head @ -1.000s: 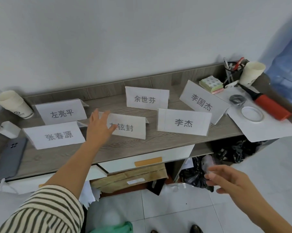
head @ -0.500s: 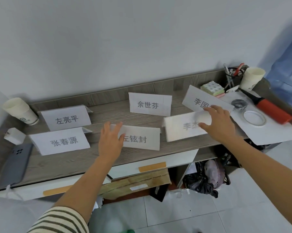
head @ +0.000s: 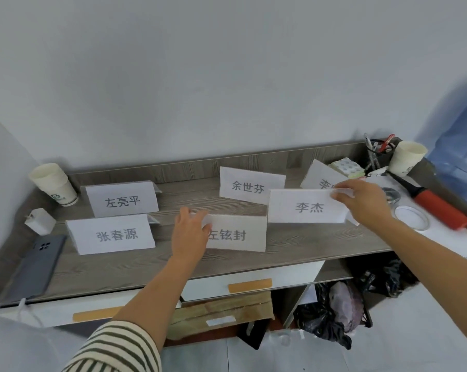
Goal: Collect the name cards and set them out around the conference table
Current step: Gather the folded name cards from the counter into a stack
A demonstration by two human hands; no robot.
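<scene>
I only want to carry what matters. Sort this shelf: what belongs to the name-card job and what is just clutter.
Job:
- name cards: 左亮平, 张春源, 余世芬, 李杰 pinched by the right hand, 左铉封 under the left hand, one half-hidden card

Clutter:
- phone
- charger
- paper cups
- tape roll
- red-handled tool
- sticky notes

The left hand (head: 190, 232) and its forearm are bare up to a sleeve (head: 114, 347) near the elbow; the sleeve is loose knit, striped crosswise in narrow bands of cream and dark olive. The right hand (head: 366, 202) is bare too; no sleeve shows on that arm; no rings or watch are visible.
</scene>
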